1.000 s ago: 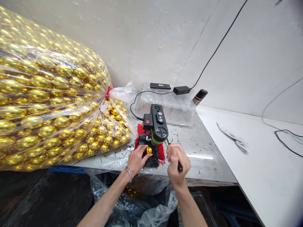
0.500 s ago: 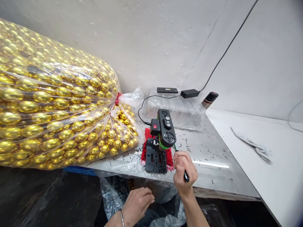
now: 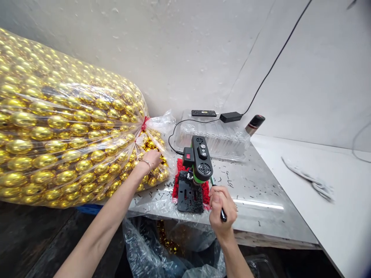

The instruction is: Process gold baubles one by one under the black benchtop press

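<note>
Large clear bag: packed with gold balls, lying at the left; red tie around its gathered neck.
Left hand: reaching in among the loose gold balls by the bag's tied end; fingertips hidden, so whether they are apart, together or closed on a ball cannot be told. Bracelet on the wrist.
Plastic liner: hanging open below the table edge, further gold balls inside.
Red mat: on the grey table, under the black base plate; dark shreds on and around both.
Black device: above the rear of the base plate, red switch on its left side, cable attached.
Clear tray: behind the device, against the wall; dark flat case and black adapter at its rear.
Right hand: fingers wrapped firmly around the lever handle, to the right of the device.
Dark-capped container: tilted, at the tray's right end.
White glove-like item: lying on the white surface at the right.
</note>
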The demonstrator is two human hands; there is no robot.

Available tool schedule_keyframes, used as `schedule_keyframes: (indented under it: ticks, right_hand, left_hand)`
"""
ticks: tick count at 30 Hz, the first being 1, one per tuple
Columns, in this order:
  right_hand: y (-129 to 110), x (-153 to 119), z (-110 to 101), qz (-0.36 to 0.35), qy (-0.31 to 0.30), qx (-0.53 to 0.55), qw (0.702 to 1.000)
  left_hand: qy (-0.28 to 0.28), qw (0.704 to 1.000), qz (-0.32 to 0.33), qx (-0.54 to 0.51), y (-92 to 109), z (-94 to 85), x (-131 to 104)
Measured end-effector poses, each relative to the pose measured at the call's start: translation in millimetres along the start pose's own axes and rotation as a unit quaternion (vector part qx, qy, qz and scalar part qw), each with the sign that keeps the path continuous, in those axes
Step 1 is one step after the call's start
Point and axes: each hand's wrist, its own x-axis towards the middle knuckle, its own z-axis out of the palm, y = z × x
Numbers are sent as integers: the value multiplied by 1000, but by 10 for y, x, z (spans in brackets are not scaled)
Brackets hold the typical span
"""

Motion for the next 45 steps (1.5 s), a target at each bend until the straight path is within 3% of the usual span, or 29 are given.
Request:
schedule_keyframes:
  ticks: [6,11,18,22,24,25,28,30,33,36,38,40,45]
  right_hand:
    - [-1,4,9,-3,6,-6,1000]
    - [-11,4,12,-1,5,-11,1000]
    - [-11,25,12,-18,2,-22,1000]
    - [-3,14,2,-13,-4,-29,1000]
    - [-1,5,2,-11,-5,-29,1000]
    - [0,2,4,-9,-4,-28,1000]
    - [5,-5,9,-9,0,-19,1000]
    - [10,-8,8,-11,-1,-17,1000]
    - [17,-13,2,-11,-6,-19,1000]
    - [19,-13,-7,-10,-11,-22,1000]
    - [16,-6,-9,-12,-14,-25,1000]
    - [10,3,-8,-14,-15,-25,999]
    - [-5,18,-12,-15,-13,-26,999]
  left_hand:
    - [-50,998,31,-27,82,235,187]
    - [-72,996,-2,-56,102,249,281]
    - [-25,983,-94,-154,157,259,401]
    - [29,966,-98,-239,114,145,234]
    - [55,919,-77,-384,95,54,37]
    - [59,868,-66,-488,99,16,-85]
    - [18,653,-73,-754,186,-15,-482]
    - [-31,566,-98,-818,294,52,-713]
    - [-90,488,-115,-861,466,243,-938]
    - [-119,446,-134,-877,597,451,-1024]
    - [-127,438,-147,-878,665,568,-1032]
    - [-119,462,-158,-865,731,669,-1016]
    - [-24,629,-144,-764,903,913,-917]
